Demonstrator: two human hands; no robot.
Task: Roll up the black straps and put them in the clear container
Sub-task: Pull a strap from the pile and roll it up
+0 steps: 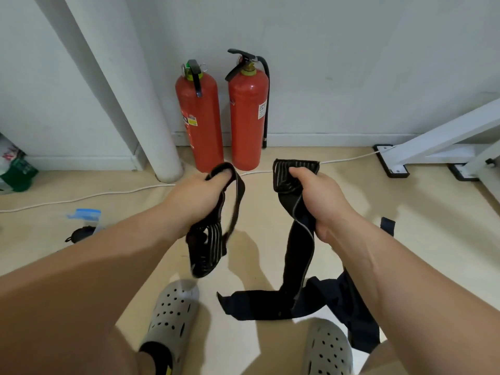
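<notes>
Tho in hands (198, 194) (323, 201), straps (207, 239) (297, 255) loose-ended.

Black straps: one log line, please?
left hand: grips looped strap | right hand: grips long strap | long strap: tail on floor

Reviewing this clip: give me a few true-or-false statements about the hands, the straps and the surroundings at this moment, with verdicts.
1. Each hand grips a black strap. True: the left hand holds the left strap, the right hand the right strap.
2. The right strap hangs clear of the floor. False: its lower end lies on the floor.
3. Two red fire extinguishers stand against the wall. True.
4. The person is barefoot. False: they wear grey clogs.
</notes>
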